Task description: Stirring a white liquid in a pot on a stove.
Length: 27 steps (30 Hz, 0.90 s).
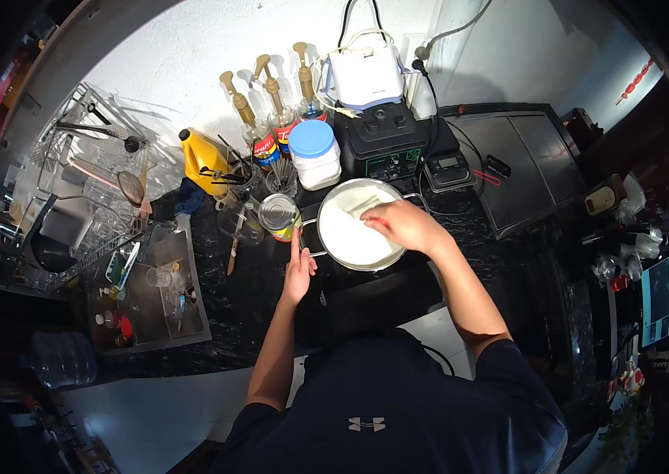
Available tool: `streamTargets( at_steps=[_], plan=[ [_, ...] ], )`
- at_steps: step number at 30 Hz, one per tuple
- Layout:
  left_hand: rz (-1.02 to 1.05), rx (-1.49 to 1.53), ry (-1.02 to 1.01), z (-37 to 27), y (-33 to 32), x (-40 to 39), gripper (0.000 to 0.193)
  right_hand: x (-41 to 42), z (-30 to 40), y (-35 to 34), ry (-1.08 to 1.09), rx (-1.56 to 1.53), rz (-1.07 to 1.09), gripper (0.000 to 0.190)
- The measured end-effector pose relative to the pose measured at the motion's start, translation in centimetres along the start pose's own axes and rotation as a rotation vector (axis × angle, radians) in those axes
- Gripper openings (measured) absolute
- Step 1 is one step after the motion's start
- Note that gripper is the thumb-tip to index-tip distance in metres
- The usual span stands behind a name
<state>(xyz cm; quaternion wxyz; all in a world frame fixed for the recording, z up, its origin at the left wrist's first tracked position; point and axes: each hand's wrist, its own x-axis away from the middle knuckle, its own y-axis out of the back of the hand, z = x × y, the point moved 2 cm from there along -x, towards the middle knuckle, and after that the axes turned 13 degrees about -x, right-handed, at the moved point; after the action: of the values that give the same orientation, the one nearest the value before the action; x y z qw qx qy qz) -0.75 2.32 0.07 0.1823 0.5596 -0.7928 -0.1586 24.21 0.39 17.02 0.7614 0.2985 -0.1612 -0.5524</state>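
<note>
A round metal pot (401, 253) with side handles holds white liquid (349, 237). Over its right half is my right hand (402, 225), fingers curled around a utensil with a bit of red showing at the grip. The utensil's lower part (364, 201) dips into the liquid, and its kind is hard to make out. My left hand (298, 272) is beside the pot's left handle (315, 253), index finger extended along a tin can (279, 212); nothing shows in its grasp. Whether it touches the handle or can, I cannot tell.
Behind the pot stand a blue-lidded white tub (315, 157), syrup pump bottles (264, 148) and a black blender base (383, 139). A kitchen scale (448, 166) sits right. Leftward are a glass pitcher (240, 222), a knife (232, 258), a sink (151, 320) and a dish rack (100, 260).
</note>
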Motion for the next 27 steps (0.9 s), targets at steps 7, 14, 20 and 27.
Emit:
streamTargets(
  at_steps=[7, 14, 20, 27],
  plan=[
    [-0.014, -0.002, -0.012, 0.7, 0.1, 0.2, 0.057, 3.0, 0.1, 3.2, -0.184, -0.116, 0.192, 0.020],
    [0.025, 0.004, 0.026, -0.3, 0.1, 0.1, 0.055, 0.2, -2.1, 2.7, -0.063, 0.093, -0.167, 0.019],
    [0.004, 0.006, 0.002, 0.4, 0.1, 0.0, 0.056, 0.0, 1.1, -0.2, -0.013, -0.099, 0.111, 0.024],
    [0.007, -0.006, 0.015, -0.3, 0.3, 0.4, 0.055, 2.7, -0.1, 3.7, -0.242, -0.090, 0.155, 0.018]
  ],
)
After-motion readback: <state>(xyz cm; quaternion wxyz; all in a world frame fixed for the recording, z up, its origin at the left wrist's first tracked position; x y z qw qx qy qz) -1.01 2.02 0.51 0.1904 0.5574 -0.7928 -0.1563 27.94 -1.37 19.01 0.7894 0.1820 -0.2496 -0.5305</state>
